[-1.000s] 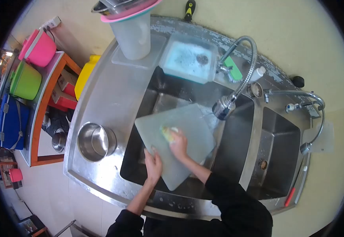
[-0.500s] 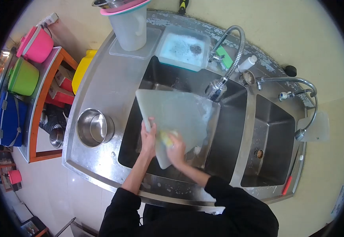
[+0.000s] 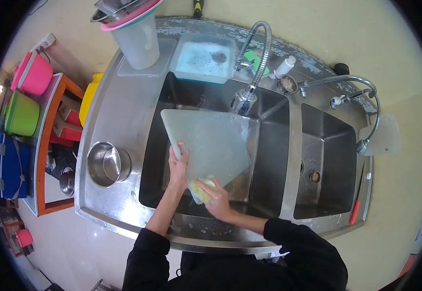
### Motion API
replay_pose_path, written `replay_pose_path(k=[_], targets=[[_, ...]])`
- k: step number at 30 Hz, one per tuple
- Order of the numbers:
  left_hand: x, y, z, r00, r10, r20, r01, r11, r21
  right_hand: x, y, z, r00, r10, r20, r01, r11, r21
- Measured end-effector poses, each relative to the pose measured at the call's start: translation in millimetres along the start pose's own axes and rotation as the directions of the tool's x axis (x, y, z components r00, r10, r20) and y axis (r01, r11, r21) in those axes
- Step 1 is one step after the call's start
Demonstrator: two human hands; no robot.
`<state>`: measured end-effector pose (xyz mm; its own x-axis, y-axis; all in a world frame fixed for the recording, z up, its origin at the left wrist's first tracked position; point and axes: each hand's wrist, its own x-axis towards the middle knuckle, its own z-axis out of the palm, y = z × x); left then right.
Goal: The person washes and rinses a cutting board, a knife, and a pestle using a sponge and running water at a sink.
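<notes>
A whitish cutting board [image 3: 215,140] is tilted in the large left sink [image 3: 271,160], its wet face toward me. My left hand [image 3: 178,167] grips the board's left edge, the thumb on the face side. My right hand [image 3: 216,198] is closed round a yellowish sponge [image 3: 200,190] pressed against the board's lower corner. The board hides part of the sink bottom. Just beyond the board's upper edge hangs a spray faucet head [image 3: 244,102].
A steel bowl [image 3: 108,164] stands on the left counter. Behind the sink are a tub of soapy water [image 3: 203,58], a tall pitcher [image 3: 140,43], a green sponge [image 3: 254,63] and a white bottle [image 3: 285,67]. A smaller sink [image 3: 329,160] and a red-handled tool [image 3: 355,212] lie right.
My right hand has moved the sponge down from the board's middle left to its lower corner. My left hand keeps its hold on the edge. The camera view has shifted slightly.
</notes>
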<state>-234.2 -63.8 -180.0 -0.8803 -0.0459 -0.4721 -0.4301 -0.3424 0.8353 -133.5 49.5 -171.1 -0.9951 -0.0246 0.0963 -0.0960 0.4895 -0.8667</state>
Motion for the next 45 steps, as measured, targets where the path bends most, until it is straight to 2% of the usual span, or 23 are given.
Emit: replay_pose_path(k=[3, 4, 6, 8, 11, 13, 14, 15, 17, 20, 22, 23, 24, 26, 27, 28, 30, 33, 36, 38, 40, 42, 45], targets=[[-3.2, -1.6, 2.1, 0.998, -0.005, 0.055, 0.013, 0.987, -0.159, 16.4, 103.8, 4.4, 0.977, -0.21, -0.038, 0.207, 0.975, -0.083], [-6.8, 0.6, 2.3, 0.999, -0.029, 0.045, 0.036, 0.984, -0.174, 31.2, 125.1, -3.0, 0.993, -0.018, -0.114, 0.009, 0.997, -0.073], [-13.9, 5.7, 2.5, 0.997, -0.064, 0.032, 0.069, 0.977, -0.201, 49.7, 212.1, -4.2, 0.915, 0.204, -0.349, -0.301, 0.919, -0.254], [-12.0, 1.4, -0.6, 0.999, -0.041, 0.009, 0.042, 0.979, -0.198, 70.6, 282.8, -7.4, 0.686, 0.602, -0.407, -0.723, 0.624, -0.295], [-12.4, 2.0, -10.7, 0.998, 0.008, -0.067, -0.016, 0.993, -0.117, 92.3, 350.6, 31.3, 0.477, 0.676, -0.562, -0.86, 0.49, -0.14], [-10.2, 8.7, -8.5, 0.998, 0.015, -0.058, -0.02, 0.997, -0.081, 101.1, 256.0, 30.1, 0.648, 0.67, -0.36, -0.729, 0.683, -0.041], [-10.9, 14.3, -10.0, 1.0, 0.005, -0.025, -0.007, 0.997, -0.075, 110.5, 202.0, 32.7, 0.837, 0.438, -0.328, -0.488, 0.869, -0.083], [-11.6, 16.8, -12.0, 1.0, -0.006, 0.001, 0.006, 0.998, -0.066, 120.6, 151.2, 37.1, 0.947, 0.164, -0.276, -0.2, 0.974, -0.107], [-11.0, 14.2, -8.6, 0.997, 0.035, -0.064, -0.034, 0.999, 0.011, 136.8, 65.0, 35.7, 0.979, -0.031, -0.202, -0.005, 0.984, -0.179], [-12.4, 13.8, -7.7, 0.981, 0.096, -0.169, -0.081, 0.992, 0.092, 161.7, 142.9, 55.3, 0.961, -0.072, -0.267, 0.055, 0.996, -0.072], [-16.7, 11.5, -7.2, 0.985, 0.082, -0.151, -0.07, 0.994, 0.085, 176.9, 246.2, 64.0, 0.927, 0.153, -0.343, -0.21, 0.968, -0.138], [-18.2, 10.6, -10.2, 0.987, 0.076, -0.145, -0.062, 0.994, 0.095, 180.3, 281.4, 59.7, 0.863, 0.258, -0.434, -0.271, 0.962, 0.033], [-18.2, 8.5, -10.8, 0.987, 0.084, -0.136, -0.067, 0.99, 0.122, 192.2, 303.6, 57.9, 0.814, 0.403, -0.417, -0.12, 0.82, 0.559], [-18.4, 11.1, -1.6, 0.988, 0.074, -0.132, -0.051, 0.984, 0.171, 225.6, 363.2, 79.0, 0.83, 0.348, -0.436, 0.004, 0.778, 0.628], [-18.6, 11.7, 1.3, 0.986, 0.097, -0.132, -0.079, 0.988, 0.136, 235.6, 345.6, 75.3, 0.857, 0.33, -0.395, -0.191, 0.917, 0.351], [-18.6, 10.0, 5.8, 0.984, 0.119, -0.133, -0.107, 0.99, 0.093, 245.1, 307.1, 68.5, 0.897, 0.314, -0.311, -0.36, 0.927, -0.103], [-21.5, 17.0, 14.8, 0.99, 0.077, -0.12, -0.077, 0.997, 0.003, 261.0, 263.6, 62.5, 0.942, 0.276, -0.193, -0.323, 0.902, -0.287], [-22.6, 23.3, 16.0, 0.989, 0.062, -0.134, -0.064, 0.998, -0.011, 268.6, 274.0, 56.6, 0.919, 0.368, -0.139, -0.393, 0.872, -0.292], [-22.7, 18.3, 11.0, 0.971, 0.137, -0.194, -0.097, 0.974, 0.205, 227.1, 343.9, 72.8, 0.845, 0.477, -0.243, -0.53, 0.81, -0.252], [-23.3, 12.9, 11.4, 0.97, 0.149, -0.192, -0.119, 0.98, 0.161, 187.5, 369.4, 55.6, 0.769, 0.555, -0.317, -0.634, 0.726, -0.268], [-20.0, 12.9, 13.8, 0.97, 0.166, -0.18, -0.147, 0.982, 0.115, 171.5, 271.2, 15.8, 0.702, 0.639, -0.313, -0.71, 0.657, -0.253], [-17.7, 13.4, 17.9, 0.97, 0.184, -0.16, -0.175, 0.982, 0.072, 152.8, 268.6, 18.7, 0.726, 0.645, -0.239, -0.686, 0.65, -0.327], [-14.6, 11.8, 18.5, 0.981, 0.165, -0.105, -0.163, 0.986, 0.024, 158.8, 225.3, 0.2, 0.812, 0.48, -0.332, -0.511, 0.859, -0.008]])
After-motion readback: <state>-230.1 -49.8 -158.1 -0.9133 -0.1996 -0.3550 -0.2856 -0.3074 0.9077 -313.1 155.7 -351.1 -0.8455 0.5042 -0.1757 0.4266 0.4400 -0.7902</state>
